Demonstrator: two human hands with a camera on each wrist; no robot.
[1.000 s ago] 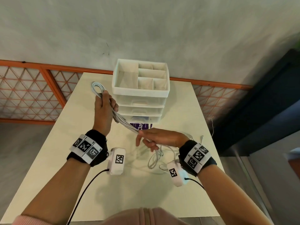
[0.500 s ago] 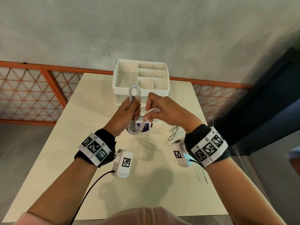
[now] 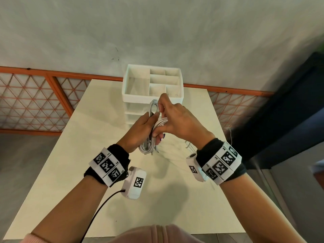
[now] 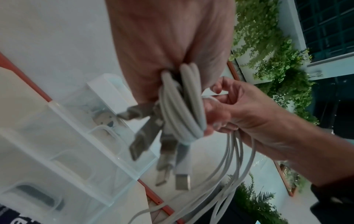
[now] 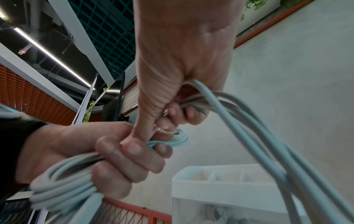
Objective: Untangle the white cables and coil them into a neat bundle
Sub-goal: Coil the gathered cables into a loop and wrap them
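White desk (image 3: 108,155) fills the lower middle of the head view, with a drawer box (image 3: 152,85) at its far edge. Above the desk, in mid-frame, the left hand (image 3: 140,130) clenches the coiled cables (image 3: 149,146), likely keeping the loops together, while the right hand (image 3: 177,120) pinches loose strands, apparently for wrapping.

Office-like interior: desk (image 3: 84,155), drawer organiser (image 3: 152,100), planters (image 4: 277,50).
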